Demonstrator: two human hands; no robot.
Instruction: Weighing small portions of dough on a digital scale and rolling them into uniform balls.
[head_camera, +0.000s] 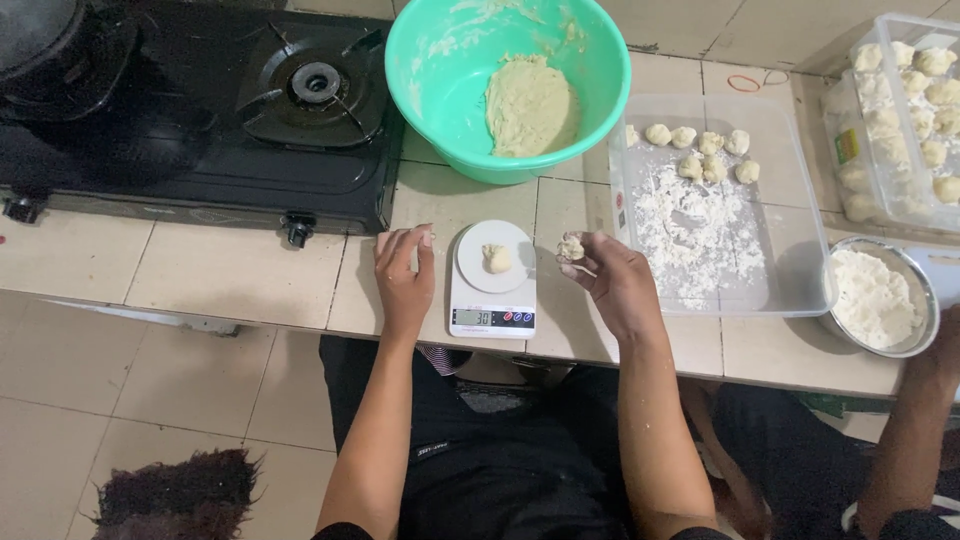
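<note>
Dough piece (571, 247) pinched in right hand (612, 285) beside scale (491, 300) edge.

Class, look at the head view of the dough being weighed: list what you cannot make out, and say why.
1. Black pot on the stove: cut off by the top left edge.
2. Clear box of dough balls: cut off by the right edge.
3. Dough piece in the right hand: partly hidden by its fingers.
4. Another person's arm: the hand runs off the right edge.
</note>
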